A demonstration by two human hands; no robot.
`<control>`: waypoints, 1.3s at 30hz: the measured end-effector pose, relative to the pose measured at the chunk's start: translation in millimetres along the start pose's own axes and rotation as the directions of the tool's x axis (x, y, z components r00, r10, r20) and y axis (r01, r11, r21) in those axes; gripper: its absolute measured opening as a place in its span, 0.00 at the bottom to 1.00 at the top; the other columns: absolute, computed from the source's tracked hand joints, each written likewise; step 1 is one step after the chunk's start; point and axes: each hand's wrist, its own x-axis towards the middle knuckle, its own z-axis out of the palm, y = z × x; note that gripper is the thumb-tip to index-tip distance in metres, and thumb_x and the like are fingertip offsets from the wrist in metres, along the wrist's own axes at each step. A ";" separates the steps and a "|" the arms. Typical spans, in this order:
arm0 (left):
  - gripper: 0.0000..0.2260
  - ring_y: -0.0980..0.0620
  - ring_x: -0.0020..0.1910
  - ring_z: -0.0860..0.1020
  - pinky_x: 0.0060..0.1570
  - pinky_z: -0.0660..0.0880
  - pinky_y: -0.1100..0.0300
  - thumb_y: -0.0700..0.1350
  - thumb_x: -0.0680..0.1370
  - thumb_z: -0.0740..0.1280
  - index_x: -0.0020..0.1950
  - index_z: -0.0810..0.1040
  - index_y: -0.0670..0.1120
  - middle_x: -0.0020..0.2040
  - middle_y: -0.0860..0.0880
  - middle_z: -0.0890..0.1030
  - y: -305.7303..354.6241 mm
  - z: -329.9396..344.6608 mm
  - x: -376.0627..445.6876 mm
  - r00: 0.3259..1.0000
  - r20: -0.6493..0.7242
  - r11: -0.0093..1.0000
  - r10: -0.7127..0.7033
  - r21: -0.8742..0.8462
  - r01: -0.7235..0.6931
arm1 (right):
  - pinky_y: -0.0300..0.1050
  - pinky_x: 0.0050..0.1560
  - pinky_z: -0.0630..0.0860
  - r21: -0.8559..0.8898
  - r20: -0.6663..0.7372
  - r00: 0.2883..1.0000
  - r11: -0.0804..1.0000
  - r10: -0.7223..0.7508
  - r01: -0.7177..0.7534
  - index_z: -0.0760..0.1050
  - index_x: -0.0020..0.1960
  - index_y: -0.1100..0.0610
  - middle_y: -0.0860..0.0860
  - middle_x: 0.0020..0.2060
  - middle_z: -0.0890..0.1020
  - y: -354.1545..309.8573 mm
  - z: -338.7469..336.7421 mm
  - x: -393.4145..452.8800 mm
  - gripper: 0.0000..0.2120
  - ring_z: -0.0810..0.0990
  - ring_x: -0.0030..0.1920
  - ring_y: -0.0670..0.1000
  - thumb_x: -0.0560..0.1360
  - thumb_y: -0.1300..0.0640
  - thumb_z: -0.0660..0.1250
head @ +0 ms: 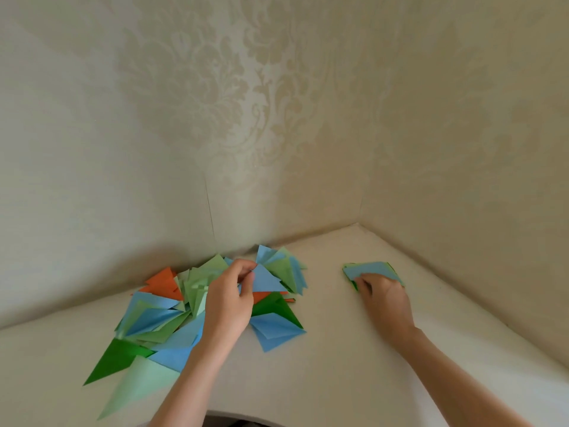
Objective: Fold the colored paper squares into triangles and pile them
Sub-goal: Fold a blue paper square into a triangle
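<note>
Over triangle pile [160, 315]: left hand [229, 298] pinches blue triangle [267, 279]; right hand [386, 300] on square stack [374, 269].

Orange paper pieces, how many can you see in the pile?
2 orange patches show: one at the pile's back left by the wall, another in the middle, just right of the left hand, partly under blue triangles. More may be hidden under the pile.

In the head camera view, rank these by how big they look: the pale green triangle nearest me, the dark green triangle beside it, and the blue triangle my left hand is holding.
1. Pale green triangle, though it lies closest to the camera.
2. Dark green triangle.
3. Blue triangle pinched by the left hand.
</note>
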 end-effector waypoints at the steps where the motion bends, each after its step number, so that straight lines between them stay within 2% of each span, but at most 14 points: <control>1: 0.06 0.67 0.45 0.76 0.41 0.67 0.79 0.37 0.79 0.65 0.50 0.79 0.47 0.44 0.58 0.80 3.0 -2.6 -2.3 1.000 0.016 1.000 0.022 -0.003 -0.022 | 0.46 0.34 0.71 0.009 -0.025 1.000 1.000 -0.003 0.004 0.80 0.36 0.56 0.52 0.31 0.81 -0.4 -2.0 1.4 0.11 0.77 0.32 0.54 0.77 0.56 0.66; 4: 0.06 0.64 0.46 0.76 0.41 0.69 0.75 0.37 0.78 0.65 0.49 0.79 0.47 0.43 0.58 0.80 5.3 -4.5 -9.7 0.996 0.064 0.998 0.068 0.005 -0.069 | 0.49 0.41 0.74 0.022 -0.126 0.991 0.999 -0.039 0.042 0.83 0.37 0.55 0.52 0.33 0.83 -3.2 -8.4 0.0 0.05 0.80 0.35 0.58 0.71 0.57 0.74; 6: 0.06 0.59 0.43 0.77 0.40 0.72 0.70 0.38 0.78 0.66 0.49 0.79 0.48 0.41 0.58 0.80 0.4 -0.8 -14.6 0.994 0.085 0.996 0.067 0.047 -0.071 | 0.49 0.42 0.75 0.038 -0.140 0.989 0.998 -0.050 0.056 0.83 0.37 0.54 0.51 0.35 0.84 -5.5 -12.8 -3.3 0.04 0.80 0.36 0.57 0.69 0.56 0.76; 9: 0.06 0.56 0.39 0.77 0.38 0.75 0.60 0.38 0.77 0.67 0.47 0.80 0.49 0.38 0.56 0.80 -8.2 7.5 -19.1 0.995 0.086 0.993 0.055 0.103 -0.064 | 0.48 0.42 0.74 0.124 -0.053 0.998 0.992 0.044 -0.037 0.83 0.38 0.51 0.47 0.37 0.83 -8.8 -18.2 -11.8 0.05 0.79 0.41 0.52 0.67 0.51 0.77; 11: 0.06 0.57 0.39 0.77 0.38 0.75 0.61 0.38 0.77 0.68 0.46 0.80 0.49 0.38 0.56 0.80 -11.8 13.3 -18.4 0.995 0.087 0.990 0.053 0.123 -0.063 | 0.46 0.43 0.74 0.167 0.024 0.996 0.982 0.090 -0.093 0.83 0.39 0.49 0.44 0.38 0.83 -9.6 -19.2 -18.0 0.05 0.78 0.43 0.49 0.67 0.49 0.76; 13: 0.06 0.58 0.42 0.78 0.41 0.74 0.65 0.37 0.76 0.69 0.47 0.81 0.49 0.41 0.56 0.80 -14.1 17.4 -16.8 0.995 0.082 0.989 0.057 0.130 -0.067 | 0.46 0.45 0.75 0.215 0.074 0.995 0.973 0.069 -0.084 0.83 0.40 0.49 0.43 0.38 0.83 -7.5 -18.8 -23.0 0.05 0.78 0.43 0.47 0.67 0.50 0.77; 16: 0.10 0.51 0.46 0.78 0.45 0.77 0.57 0.36 0.74 0.70 0.53 0.80 0.47 0.47 0.54 0.79 -9.7 22.3 -13.5 0.996 0.040 0.987 0.081 0.133 -0.086 | 0.43 0.47 0.76 0.250 0.098 0.995 0.968 -0.008 -0.016 0.85 0.44 0.53 0.45 0.40 0.85 -2.9 -21.2 -26.4 0.05 0.80 0.43 0.48 0.68 0.56 0.77; 19: 0.15 0.50 0.45 0.75 0.42 0.75 0.62 0.32 0.72 0.70 0.53 0.79 0.48 0.49 0.55 0.75 15.0 31.2 -14.0 0.984 -0.023 0.975 0.178 0.141 -0.173 | 0.45 0.48 0.76 0.219 0.067 0.995 0.974 -0.067 0.051 0.85 0.45 0.56 0.48 0.42 0.85 0.2 -25.8 -30.0 0.05 0.81 0.45 0.51 0.70 0.62 0.74; 22: 0.16 0.55 0.50 0.72 0.48 0.74 0.62 0.30 0.70 0.68 0.51 0.79 0.48 0.49 0.55 0.76 49.8 48.8 -18.6 0.956 -0.027 0.954 0.293 0.080 -0.290 | 0.46 0.49 0.75 0.158 -0.021 0.998 0.985 -0.067 0.070 0.85 0.44 0.54 0.46 0.43 0.85 2.0 -31.5 -32.3 0.04 0.80 0.48 0.52 0.70 0.61 0.74; 25: 0.13 0.55 0.50 0.74 0.51 0.70 0.67 0.32 0.72 0.67 0.51 0.79 0.47 0.49 0.54 0.76 72.4 75.8 -29.3 0.935 0.075 0.938 0.347 -0.019 -0.346 | 0.48 0.46 0.76 0.117 -0.086 0.992 0.988 -0.094 0.103 0.83 0.40 0.52 0.43 0.39 0.84 5.4 -40.7 -37.3 0.06 0.81 0.45 0.52 0.66 0.59 0.78; 28: 0.13 0.56 0.53 0.75 0.54 0.69 0.69 0.35 0.74 0.67 0.56 0.78 0.48 0.52 0.54 0.77 70.3 103.8 -45.1 0.913 0.238 0.943 0.331 -0.037 -0.332 | 0.46 0.44 0.76 0.085 -0.083 0.989 0.988 -0.124 0.131 0.82 0.39 0.48 0.39 0.38 0.83 10.2 -47.5 -51.7 0.07 0.80 0.43 0.49 0.64 0.56 0.79; 31: 0.15 0.56 0.56 0.75 0.56 0.65 0.72 0.36 0.75 0.66 0.59 0.77 0.49 0.55 0.53 0.78 58.3 119.9 -58.4 0.900 0.330 0.956 0.285 -0.025 -0.294 | 0.42 0.42 0.72 0.040 -0.058 0.985 0.986 -0.162 0.165 0.81 0.38 0.45 0.38 0.37 0.83 16.0 -47.6 -66.9 0.06 0.80 0.41 0.45 0.65 0.52 0.78; 36: 0.15 0.56 0.53 0.74 0.54 0.65 0.72 0.37 0.74 0.65 0.59 0.76 0.49 0.51 0.55 0.79 46.4 124.7 -67.8 0.882 0.396 0.961 0.255 0.000 -0.277 | 0.41 0.44 0.69 0.052 0.042 0.984 0.984 -0.172 0.170 0.81 0.41 0.44 0.37 0.38 0.83 17.1 -41.3 -80.6 0.04 0.79 0.41 0.43 0.70 0.45 0.70; 39: 0.13 0.58 0.52 0.74 0.53 0.66 0.72 0.40 0.74 0.67 0.58 0.77 0.50 0.50 0.56 0.78 43.3 125.0 -69.1 0.888 0.388 0.965 0.245 -0.007 -0.263 | 0.36 0.48 0.71 0.204 0.111 0.986 0.974 -0.127 0.103 0.81 0.44 0.45 0.35 0.40 0.81 14.6 -42.2 -78.8 0.03 0.77 0.44 0.40 0.71 0.48 0.72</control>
